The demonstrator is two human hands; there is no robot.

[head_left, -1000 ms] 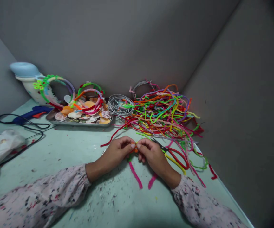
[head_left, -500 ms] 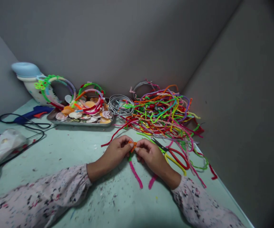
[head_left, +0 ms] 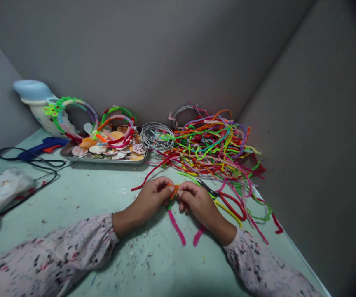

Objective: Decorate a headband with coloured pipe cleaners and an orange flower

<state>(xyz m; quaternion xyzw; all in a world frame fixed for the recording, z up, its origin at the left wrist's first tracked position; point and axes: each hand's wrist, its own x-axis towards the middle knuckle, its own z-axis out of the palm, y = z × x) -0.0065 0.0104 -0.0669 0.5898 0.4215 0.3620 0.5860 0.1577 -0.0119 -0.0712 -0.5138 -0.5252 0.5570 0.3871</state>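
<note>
My left hand (head_left: pixel 155 198) and my right hand (head_left: pixel 198 202) meet over the middle of the table, both closed in a pinch. Between their fingertips is a small orange fuzzy piece (head_left: pixel 173 190), which both of them grip. Below the left fingers hangs a pink fuzzy strip (head_left: pixel 176 227) with a green part at its top. A second pink end (head_left: pixel 198 236) shows under my right hand; where it leads is hidden. Scissors with red handles (head_left: pixel 232 204) lie just right of my right hand.
Behind my hands, a heap of coloured pipe cleaners (head_left: pixel 211 142) fills the back right. A metal tray (head_left: pixel 104 161) of shells, a wire coil (head_left: pixel 157 137) and a decorated ring (head_left: pixel 96 115) stand at the back. Leftward are a bottle (head_left: pixel 43 109), a blue tool (head_left: pixel 38 149), a black cable (head_left: pixel 52 177) and a plastic bag (head_left: pixel 11 185).
My right fingertips have shifted slightly on the orange piece, and the lower fingers of that hand show a little more. Little else differs.
</note>
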